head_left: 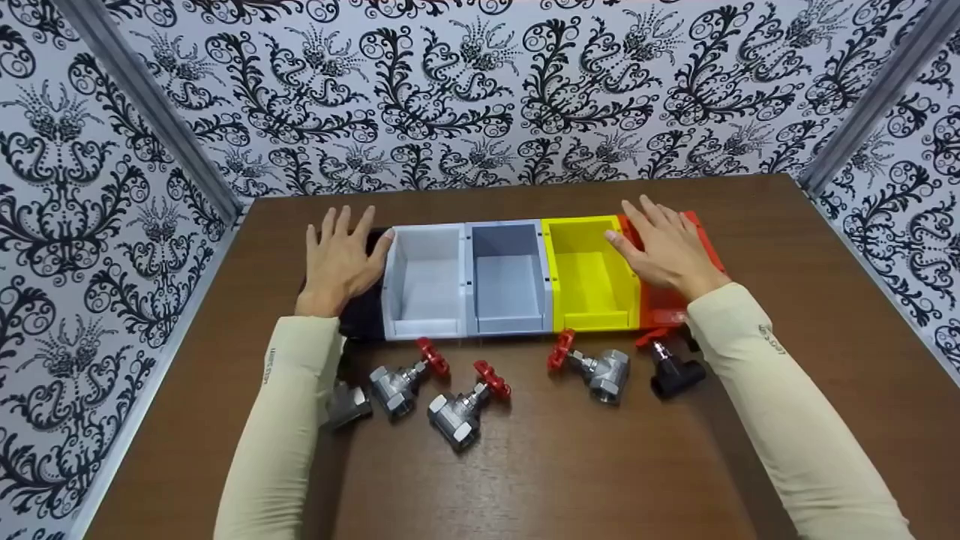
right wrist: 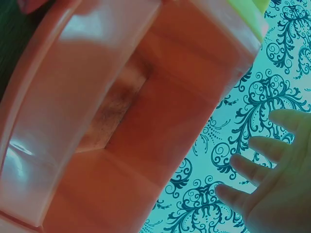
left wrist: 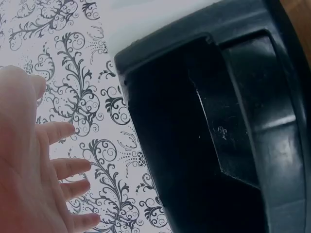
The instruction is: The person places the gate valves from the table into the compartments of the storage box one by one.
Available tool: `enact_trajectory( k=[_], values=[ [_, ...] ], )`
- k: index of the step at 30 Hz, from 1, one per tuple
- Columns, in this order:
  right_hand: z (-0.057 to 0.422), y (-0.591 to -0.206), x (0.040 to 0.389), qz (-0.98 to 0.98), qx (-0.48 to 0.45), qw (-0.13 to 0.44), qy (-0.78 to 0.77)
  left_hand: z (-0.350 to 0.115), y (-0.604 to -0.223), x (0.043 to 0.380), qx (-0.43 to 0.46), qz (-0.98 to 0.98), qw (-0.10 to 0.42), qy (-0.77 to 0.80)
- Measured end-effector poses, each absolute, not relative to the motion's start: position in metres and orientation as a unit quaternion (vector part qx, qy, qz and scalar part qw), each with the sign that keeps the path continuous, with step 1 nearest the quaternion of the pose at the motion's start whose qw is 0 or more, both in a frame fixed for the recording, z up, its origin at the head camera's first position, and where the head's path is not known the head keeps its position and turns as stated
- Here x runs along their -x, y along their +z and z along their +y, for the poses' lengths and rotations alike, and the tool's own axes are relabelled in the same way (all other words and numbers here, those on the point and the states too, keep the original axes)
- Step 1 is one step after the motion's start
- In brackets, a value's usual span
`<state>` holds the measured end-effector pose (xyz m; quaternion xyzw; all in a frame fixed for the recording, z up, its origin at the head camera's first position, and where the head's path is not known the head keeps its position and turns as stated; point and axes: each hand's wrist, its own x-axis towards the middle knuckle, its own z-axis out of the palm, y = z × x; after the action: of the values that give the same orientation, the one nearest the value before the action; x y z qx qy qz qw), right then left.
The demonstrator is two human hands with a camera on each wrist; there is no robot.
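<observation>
My left hand point(head_left: 341, 262) is spread over the black bin point(head_left: 364, 315) at the left end of a row, fingers straight, holding nothing. In the left wrist view that bin's dark inside shows beside the extended fingers point(left wrist: 70, 170). At the other end, my right hand point(head_left: 667, 244) reaches over the red bin point(head_left: 661, 304) with straight fingers, its thumb above the yellow bin point(head_left: 592, 277). The right wrist view looks into the red bin, whose visible inside holds nothing. Between the hands stand a white bin point(head_left: 429, 281) and a grey bin point(head_left: 508, 285).
Metal valves with red handwheels lie in front of the bins: one valve point(head_left: 394, 390) left, another point(head_left: 454, 420) nearer, a third point(head_left: 607, 375) right. A black valve point(head_left: 675, 376) lies near the right sleeve. The left sleeve partly hides another metal valve point(head_left: 349, 405). Patterned walls point(head_left: 480, 90) enclose the table.
</observation>
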<state>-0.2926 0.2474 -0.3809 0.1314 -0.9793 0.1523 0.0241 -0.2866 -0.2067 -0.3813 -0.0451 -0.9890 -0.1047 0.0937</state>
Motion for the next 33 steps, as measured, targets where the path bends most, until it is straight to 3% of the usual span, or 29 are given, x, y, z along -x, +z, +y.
enact_trajectory(
  k=[14,33],
  values=[
    [0.248,-0.382,0.29,-0.974,-0.14,0.026,0.177,-0.229,-0.374,0.277,0.028,-0.986,0.073,-0.147],
    [0.253,-0.38,0.281,-0.968,-0.138,0.021,0.21,-0.274,-0.368,0.256,0.002,-0.986,-0.024,-0.163]
  ],
)
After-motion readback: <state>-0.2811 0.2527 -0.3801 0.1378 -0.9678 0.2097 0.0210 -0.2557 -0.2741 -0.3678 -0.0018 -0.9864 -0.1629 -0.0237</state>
